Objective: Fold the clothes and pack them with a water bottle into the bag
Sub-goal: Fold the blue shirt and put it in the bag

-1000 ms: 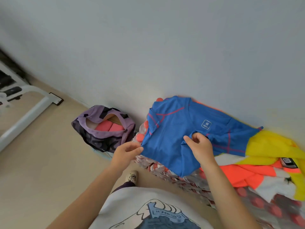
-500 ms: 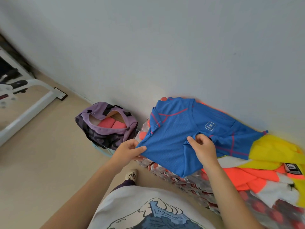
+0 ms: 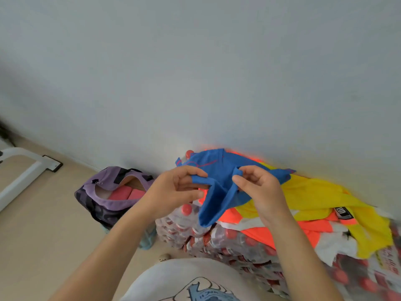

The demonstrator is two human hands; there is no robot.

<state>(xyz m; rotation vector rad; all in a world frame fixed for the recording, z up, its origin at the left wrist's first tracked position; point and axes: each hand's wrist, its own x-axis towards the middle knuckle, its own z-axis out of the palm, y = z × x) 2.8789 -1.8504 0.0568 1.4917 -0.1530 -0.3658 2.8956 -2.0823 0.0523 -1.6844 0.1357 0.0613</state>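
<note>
Clothes pile (image 3: 321,198) tops bottled-water packs (image 3: 227,242) against pale wall (image 3: 195,72)

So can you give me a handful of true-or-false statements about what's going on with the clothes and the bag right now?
1. Both hands hold the blue shirt. True: the left hand and the right hand each pinch a bunched part of it.
2. The purple bag is zipped shut. False: it is open, with pink folded items visible inside.
3. The bag sits on the floor by the wall. True.
4. The blue shirt lies flat and spread out. False: it is gathered and lifted between the hands.
5. The yellow garment is already in the bag. False: it lies on the pile to the right, over packs of red-capped bottles.
</note>
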